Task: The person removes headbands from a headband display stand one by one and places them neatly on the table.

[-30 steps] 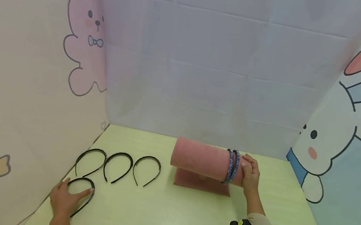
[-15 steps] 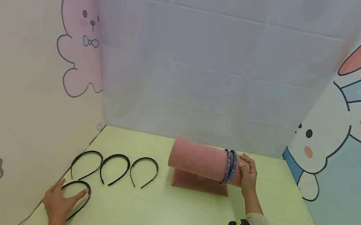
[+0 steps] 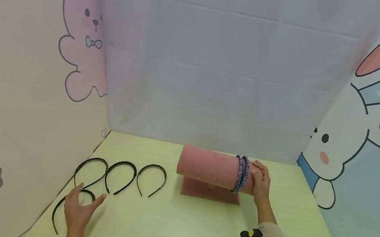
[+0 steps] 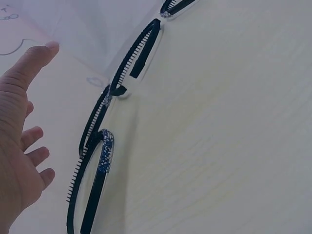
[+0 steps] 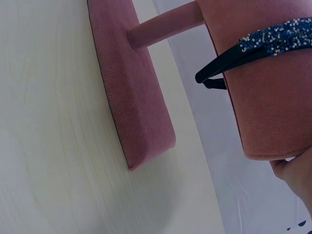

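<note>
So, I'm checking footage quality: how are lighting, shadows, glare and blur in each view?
Head view: soft light, pale glare on the table near the bottom edge, faint shadow beside the left hand; left wrist view: hazy, low contrast, soft shadow beside the nearest headband; right wrist view: grey shadow on the table below the pink base; no strong motion blur in any.

High head, nearer left-wrist views of headbands (image 3: 124, 163)
</note>
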Action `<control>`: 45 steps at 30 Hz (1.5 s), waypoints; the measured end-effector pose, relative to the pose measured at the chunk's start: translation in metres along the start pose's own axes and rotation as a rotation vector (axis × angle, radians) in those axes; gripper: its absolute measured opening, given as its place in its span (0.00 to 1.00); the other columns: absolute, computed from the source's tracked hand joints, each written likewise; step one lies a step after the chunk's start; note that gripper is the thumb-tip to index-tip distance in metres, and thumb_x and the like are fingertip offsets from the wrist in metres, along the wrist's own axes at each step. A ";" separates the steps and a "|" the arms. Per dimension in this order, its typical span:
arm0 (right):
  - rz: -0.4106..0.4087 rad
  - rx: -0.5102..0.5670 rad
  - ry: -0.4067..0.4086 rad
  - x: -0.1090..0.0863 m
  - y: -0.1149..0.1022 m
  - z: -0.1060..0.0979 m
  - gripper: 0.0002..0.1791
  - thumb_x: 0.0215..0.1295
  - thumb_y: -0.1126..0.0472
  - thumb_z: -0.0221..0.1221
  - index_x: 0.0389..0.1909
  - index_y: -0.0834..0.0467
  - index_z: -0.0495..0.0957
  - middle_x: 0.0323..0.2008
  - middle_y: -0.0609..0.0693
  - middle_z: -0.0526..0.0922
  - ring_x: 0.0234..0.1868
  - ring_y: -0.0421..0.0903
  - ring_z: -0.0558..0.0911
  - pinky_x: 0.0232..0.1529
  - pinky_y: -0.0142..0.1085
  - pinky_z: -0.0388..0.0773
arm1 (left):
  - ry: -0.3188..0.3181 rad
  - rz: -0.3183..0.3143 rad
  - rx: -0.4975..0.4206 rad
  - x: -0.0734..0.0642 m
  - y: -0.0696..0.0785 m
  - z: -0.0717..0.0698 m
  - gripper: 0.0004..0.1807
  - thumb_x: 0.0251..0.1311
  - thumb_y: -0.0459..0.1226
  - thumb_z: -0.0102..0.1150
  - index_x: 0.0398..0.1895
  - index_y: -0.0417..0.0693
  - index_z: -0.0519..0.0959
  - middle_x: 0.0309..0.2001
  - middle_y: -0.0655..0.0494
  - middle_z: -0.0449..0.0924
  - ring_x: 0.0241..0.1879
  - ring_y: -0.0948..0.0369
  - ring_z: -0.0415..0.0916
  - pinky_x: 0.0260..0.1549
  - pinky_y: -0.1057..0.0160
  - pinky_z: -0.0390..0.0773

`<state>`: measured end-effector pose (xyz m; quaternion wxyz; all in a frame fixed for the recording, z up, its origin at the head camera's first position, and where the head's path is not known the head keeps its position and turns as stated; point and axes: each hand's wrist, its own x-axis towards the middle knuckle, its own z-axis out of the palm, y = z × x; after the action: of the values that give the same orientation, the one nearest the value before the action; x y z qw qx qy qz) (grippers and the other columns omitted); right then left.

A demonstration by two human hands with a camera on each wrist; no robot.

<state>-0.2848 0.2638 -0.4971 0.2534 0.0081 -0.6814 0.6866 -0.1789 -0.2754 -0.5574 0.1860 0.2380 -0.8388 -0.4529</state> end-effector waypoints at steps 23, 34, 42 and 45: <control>-0.001 -0.002 -0.006 -0.005 -0.019 0.006 0.15 0.64 0.71 0.46 0.50 0.74 0.67 0.59 0.66 0.65 0.58 0.43 0.66 0.59 0.33 0.55 | -0.085 0.080 -0.113 -0.019 0.045 0.021 0.49 0.42 0.50 0.73 0.68 0.45 0.61 0.65 0.41 0.54 0.64 0.40 0.51 0.54 0.36 0.55; -0.001 -0.029 0.001 -0.007 -0.028 0.006 0.15 0.63 0.72 0.46 0.49 0.76 0.66 0.59 0.69 0.65 0.57 0.40 0.66 0.58 0.33 0.57 | -0.126 0.130 -0.140 -0.028 0.070 0.025 0.47 0.42 0.49 0.73 0.67 0.47 0.62 0.66 0.44 0.55 0.65 0.42 0.51 0.55 0.36 0.55; -0.013 -0.026 0.003 -0.007 -0.033 0.010 0.15 0.64 0.72 0.49 0.49 0.76 0.66 0.57 0.66 0.67 0.54 0.38 0.68 0.56 0.32 0.59 | -0.121 0.232 -0.186 -0.034 0.086 0.032 0.44 0.42 0.44 0.74 0.65 0.49 0.66 0.65 0.47 0.59 0.63 0.44 0.54 0.53 0.38 0.58; 0.010 -0.034 0.007 -0.006 -0.032 0.009 0.14 0.64 0.72 0.50 0.49 0.74 0.66 0.54 0.57 0.72 0.53 0.36 0.68 0.55 0.31 0.60 | -0.116 0.292 -0.221 -0.035 0.090 0.035 0.42 0.42 0.40 0.75 0.64 0.47 0.67 0.63 0.49 0.63 0.62 0.47 0.57 0.54 0.43 0.60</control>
<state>-0.2707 0.2514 -0.4691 0.2525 -0.0017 -0.6923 0.6760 -0.1894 -0.1888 -0.5032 0.2262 0.0654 -0.8188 -0.5235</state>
